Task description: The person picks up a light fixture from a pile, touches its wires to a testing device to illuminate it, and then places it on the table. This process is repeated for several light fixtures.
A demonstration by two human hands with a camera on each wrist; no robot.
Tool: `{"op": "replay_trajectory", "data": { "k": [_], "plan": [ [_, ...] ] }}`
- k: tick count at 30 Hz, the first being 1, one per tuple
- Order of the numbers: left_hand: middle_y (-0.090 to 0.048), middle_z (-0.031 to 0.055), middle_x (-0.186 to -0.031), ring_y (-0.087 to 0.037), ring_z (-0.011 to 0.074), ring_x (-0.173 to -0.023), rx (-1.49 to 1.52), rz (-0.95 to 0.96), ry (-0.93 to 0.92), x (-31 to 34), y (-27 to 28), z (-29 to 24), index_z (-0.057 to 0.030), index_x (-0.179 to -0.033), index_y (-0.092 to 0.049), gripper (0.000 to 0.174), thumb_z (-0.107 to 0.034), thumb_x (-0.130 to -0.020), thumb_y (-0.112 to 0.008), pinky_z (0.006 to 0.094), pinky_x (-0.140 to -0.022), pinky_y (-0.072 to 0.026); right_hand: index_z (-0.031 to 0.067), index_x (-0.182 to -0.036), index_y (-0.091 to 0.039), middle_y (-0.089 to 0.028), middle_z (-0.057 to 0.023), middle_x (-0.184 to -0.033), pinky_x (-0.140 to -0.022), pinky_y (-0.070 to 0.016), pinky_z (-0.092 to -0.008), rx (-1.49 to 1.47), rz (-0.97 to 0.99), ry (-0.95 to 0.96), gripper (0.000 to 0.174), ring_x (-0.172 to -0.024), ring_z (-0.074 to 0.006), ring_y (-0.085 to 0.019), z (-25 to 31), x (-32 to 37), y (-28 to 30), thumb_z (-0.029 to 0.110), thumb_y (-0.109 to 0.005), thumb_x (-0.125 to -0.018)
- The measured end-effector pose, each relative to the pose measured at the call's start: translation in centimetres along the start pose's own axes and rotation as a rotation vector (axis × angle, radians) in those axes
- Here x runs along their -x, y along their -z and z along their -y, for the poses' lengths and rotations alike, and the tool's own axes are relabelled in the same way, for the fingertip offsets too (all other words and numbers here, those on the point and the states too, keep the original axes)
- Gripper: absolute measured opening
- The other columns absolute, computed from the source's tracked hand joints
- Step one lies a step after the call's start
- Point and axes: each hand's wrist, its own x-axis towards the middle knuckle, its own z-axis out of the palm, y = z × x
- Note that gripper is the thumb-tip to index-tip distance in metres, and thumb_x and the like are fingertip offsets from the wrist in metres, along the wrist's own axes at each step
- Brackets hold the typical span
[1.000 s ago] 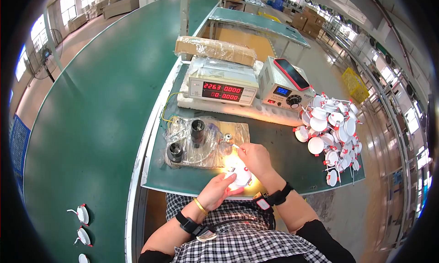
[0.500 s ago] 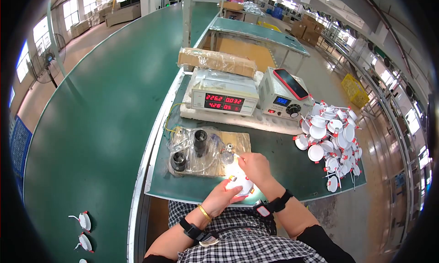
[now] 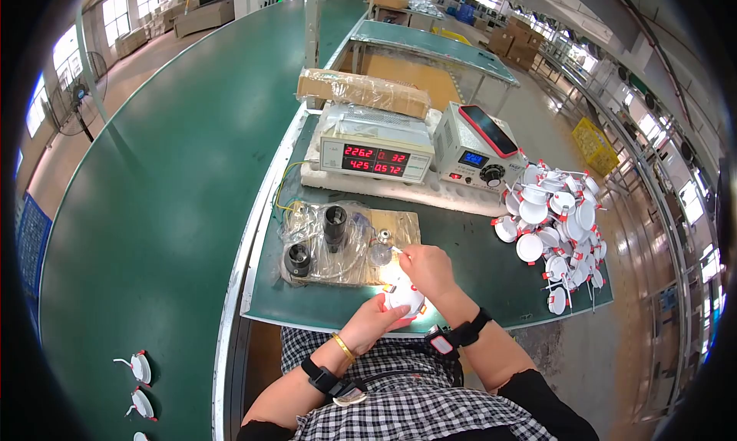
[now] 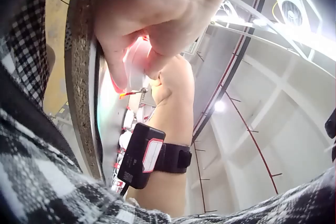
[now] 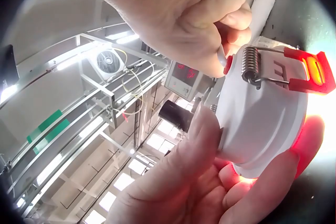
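My left hand (image 3: 370,324) grips a lit white recessed downlight (image 3: 405,298) at the front edge of the bench, thumb on its housing and fingers underneath. In the right wrist view, the downlight (image 5: 257,116) has a coiled spring clip (image 5: 252,65) with a red sleeve, and its bright face points away from the wrist. With curled fingers, my right hand (image 3: 428,270) pinches the lamp's white cord (image 3: 396,249), its end close to a small metal contact (image 3: 384,235) on the test board (image 3: 404,218). Two black lamp sockets (image 3: 335,227) stand on that plastic-wrapped board.
Behind the board, a power meter (image 3: 376,160) shows red digits, beside a grey supply box (image 3: 480,153) carrying a phone (image 3: 489,130). Many white downlights (image 3: 549,226) are heaped at the right. Several more (image 3: 140,368) lie on the green conveyor (image 3: 153,234) at left.
The meter's current and power digits have gone from zeros to readings. The downlight's glow has turned from warm yellow to white. Both hands keep nearly the same place.
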Motion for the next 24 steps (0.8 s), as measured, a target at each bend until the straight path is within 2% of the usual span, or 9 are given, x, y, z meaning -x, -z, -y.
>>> {"op": "replay_trajectory", "data": {
  "k": [13,19,21,24],
  "plan": [
    [-0.054,0.0106,-0.120,-0.057,0.0169,-0.109,0.051,0.038,-0.007,-0.14,0.10,0.07,0.0062,-0.122,-0.044,0.032,-0.012,-0.096,-0.053,0.0286,-0.097,-0.0485,0.0059,-0.073,-0.064,-0.064,-0.0160,-0.070,-0.062,-0.0507,-0.0465,0.006,0.007,-0.022,0.022,-0.067,-0.0354,-0.063,0.09,-0.04,-0.06,0.023,-0.056,-0.083],
    [-0.056,0.0097,-0.119,-0.058,0.0166,-0.107,0.022,0.023,0.023,0.21,0.10,-0.36,0.0052,-0.123,-0.045,0.034,-0.013,-0.096,-0.054,0.0268,-0.094,-0.0494,0.0061,-0.074,-0.065,-0.064,-0.0159,-0.070,-0.061,-0.0508,-0.0465,0.002,-0.001,0.019,0.019,-0.066,-0.0356,-0.063,0.08,0.09,0.15,0.022,-0.058,-0.083],
    [-0.057,0.0115,-0.119,-0.058,0.0173,-0.109,0.157,0.029,0.073,0.20,0.25,-0.56,0.0062,-0.122,-0.047,0.034,-0.015,-0.096,-0.053,0.0272,-0.096,-0.0491,0.0061,-0.077,-0.065,-0.064,-0.0162,-0.070,-0.061,-0.0508,-0.0466,0.014,-0.003,0.021,0.019,-0.066,-0.0357,-0.064,-0.01,0.04,0.10,0.023,-0.058,-0.083],
    [-0.058,0.0118,-0.118,-0.058,0.0173,-0.109,0.124,0.032,0.037,0.08,0.32,-0.25,0.0065,-0.121,-0.048,0.033,-0.016,-0.097,-0.052,0.0269,-0.095,-0.0491,0.0061,-0.079,-0.065,-0.064,-0.0164,-0.070,-0.061,-0.0507,-0.0468,0.011,0.012,0.018,0.019,-0.066,-0.0355,-0.064,-0.20,-0.04,-0.10,0.023,-0.058,-0.083]
  ]
}}
